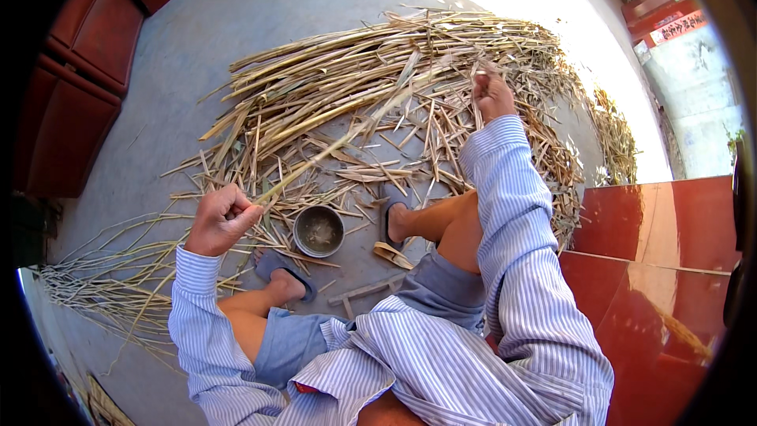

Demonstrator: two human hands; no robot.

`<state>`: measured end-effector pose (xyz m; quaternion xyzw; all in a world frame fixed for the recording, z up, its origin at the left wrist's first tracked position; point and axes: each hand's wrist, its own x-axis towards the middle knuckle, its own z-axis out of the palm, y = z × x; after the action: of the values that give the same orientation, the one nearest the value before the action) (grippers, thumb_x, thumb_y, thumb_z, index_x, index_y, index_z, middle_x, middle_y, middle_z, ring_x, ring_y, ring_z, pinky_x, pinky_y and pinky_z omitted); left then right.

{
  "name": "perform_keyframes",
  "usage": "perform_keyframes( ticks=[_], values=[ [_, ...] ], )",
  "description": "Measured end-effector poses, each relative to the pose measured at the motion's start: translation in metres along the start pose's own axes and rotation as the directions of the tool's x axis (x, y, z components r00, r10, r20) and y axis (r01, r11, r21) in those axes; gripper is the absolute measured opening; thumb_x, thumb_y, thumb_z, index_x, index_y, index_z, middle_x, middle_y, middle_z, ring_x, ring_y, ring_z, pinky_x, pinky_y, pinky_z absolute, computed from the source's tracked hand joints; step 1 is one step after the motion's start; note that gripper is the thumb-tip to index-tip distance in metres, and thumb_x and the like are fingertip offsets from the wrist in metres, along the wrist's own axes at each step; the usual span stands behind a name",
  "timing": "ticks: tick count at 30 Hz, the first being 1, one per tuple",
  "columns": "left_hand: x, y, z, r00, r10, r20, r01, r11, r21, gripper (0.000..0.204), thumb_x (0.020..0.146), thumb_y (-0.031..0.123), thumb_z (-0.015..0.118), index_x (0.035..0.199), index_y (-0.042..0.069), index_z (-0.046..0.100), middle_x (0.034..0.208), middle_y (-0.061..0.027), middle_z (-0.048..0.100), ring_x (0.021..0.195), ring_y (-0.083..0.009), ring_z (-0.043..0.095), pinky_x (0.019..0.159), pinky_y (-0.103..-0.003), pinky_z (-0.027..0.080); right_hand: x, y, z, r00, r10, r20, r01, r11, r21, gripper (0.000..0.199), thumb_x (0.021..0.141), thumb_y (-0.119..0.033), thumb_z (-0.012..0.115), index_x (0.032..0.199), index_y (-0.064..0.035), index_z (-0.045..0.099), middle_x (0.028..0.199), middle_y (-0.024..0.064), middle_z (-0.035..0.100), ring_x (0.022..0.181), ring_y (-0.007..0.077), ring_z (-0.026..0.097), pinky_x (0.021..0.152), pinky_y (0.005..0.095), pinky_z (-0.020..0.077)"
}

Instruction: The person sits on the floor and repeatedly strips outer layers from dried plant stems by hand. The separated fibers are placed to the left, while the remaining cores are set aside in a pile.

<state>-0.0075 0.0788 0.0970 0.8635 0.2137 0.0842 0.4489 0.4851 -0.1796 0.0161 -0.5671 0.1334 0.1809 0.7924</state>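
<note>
So the biggest thing here is the heap of dry cane stalks [378, 79] spread over the grey concrete floor [181, 47], running from the middle out to the far right, with loose split strips scattered nearer in. A thinner bundle of stalks [95, 276] lies off to the near left. Red wooden panels [79, 71] sit at the far left, and a red glossy step [662, 244] is on the right next to the person.

The person is sitting, in a blue striped shirt [441, 355] and grey shorts, flip-flops on both feet. One long stalk [339, 142] runs diagonally across the middle. The left hand [221, 219] is closed in a fist around its near end, just left of the bowl. The right hand [490, 95] is up at the far side over the heap, fingers pinched shut on a thin strip [475, 114] that hangs down from it.

Between the feet there's a small round metal bowl [318, 230] on the floor, with something pale in it, can't tell what. Just near of that, a little wooden stick piece [364, 290] lies by the shorts.
</note>
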Motion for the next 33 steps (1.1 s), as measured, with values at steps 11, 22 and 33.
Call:
perform_keyframes(
  ticks=[11,22,33],
  values=[
    [0.001,0.005,0.001,1.000,-0.020,0.015,0.019,0.999,0.025,0.021,0.079,0.010,0.076,0.073,0.001,0.059,0.061,-0.0040,0.055,0.053,-0.0091,0.051,0.049,-0.026,0.042,-0.040,0.011,0.037,0.782,0.341,0.521,-0.241,0.937,-0.253,0.054,0.096,-0.039,0.059,0.128,0.0011,0.045,0.115,0.0123,0.061,0.102,0.0201,0.064,0.072,0.0256,0.0565],
    [-0.006,-0.004,-0.056,0.953,0.266,-0.142,-0.186,0.889,0.420,0.022,0.079,0.027,0.071,0.083,0.010,0.056,0.074,-0.0073,0.061,0.070,-0.0289,0.059,0.066,-0.042,0.042,0.173,0.023,-0.096,0.866,0.427,0.260,-0.364,0.895,-0.259,0.020,0.096,-0.020,0.055,0.077,-0.0127,0.053,0.060,-0.0016,0.053,0.050,0.0070,0.049,0.043,0.0188,0.0404],
    [0.001,0.073,-0.073,0.785,0.580,-0.217,-0.095,0.459,0.883,0.018,0.067,0.007,0.071,0.075,0.010,0.055,0.070,-0.0056,0.059,0.074,-0.0231,0.063,0.071,-0.036,0.046,0.076,0.073,-0.054,0.789,0.614,-0.031,-0.575,0.720,-0.389,0.024,0.096,-0.027,0.053,0.079,-0.0107,0.055,0.060,-0.0028,0.059,0.049,0.0085,0.053,0.043,0.0195,0.0440]
  ],
)
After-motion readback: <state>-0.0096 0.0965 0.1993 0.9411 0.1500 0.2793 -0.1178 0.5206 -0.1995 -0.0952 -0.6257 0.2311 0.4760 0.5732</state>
